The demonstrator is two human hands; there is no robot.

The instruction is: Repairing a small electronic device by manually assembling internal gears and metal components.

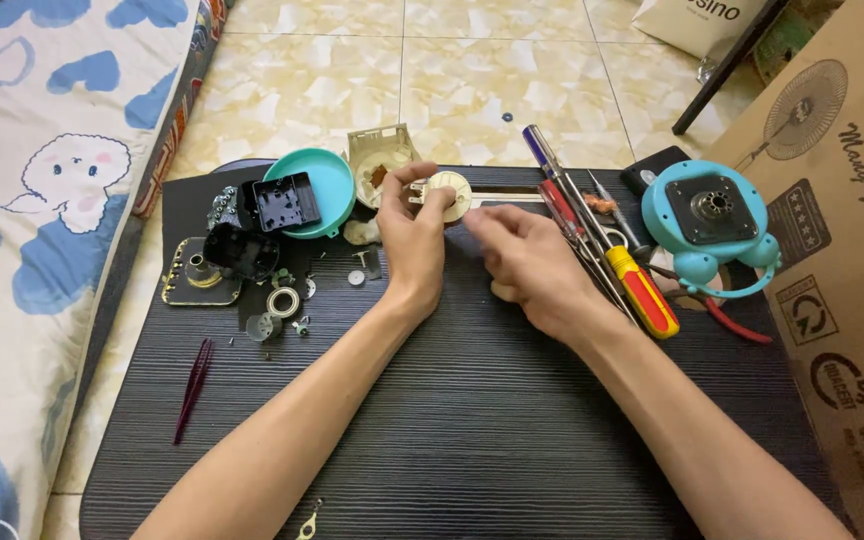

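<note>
Left-hand grip (414, 232) pinched on one cream disc (449, 193); right-hand grip (524, 262) half-curled, contents hidden (two screwdrivers (607, 250) beside)

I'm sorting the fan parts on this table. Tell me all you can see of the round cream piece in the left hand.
The round cream piece looks like moulded plastic, a small disc with a hub at its centre. The left hand pinches it by the edge above the dark table, tilted toward the camera. The right hand hovers beside it, fingertips close.

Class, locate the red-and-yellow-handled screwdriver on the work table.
In the head view, the screwdriver lies on the dark table just right of the right hand, beside the turquoise fan base.
</note>
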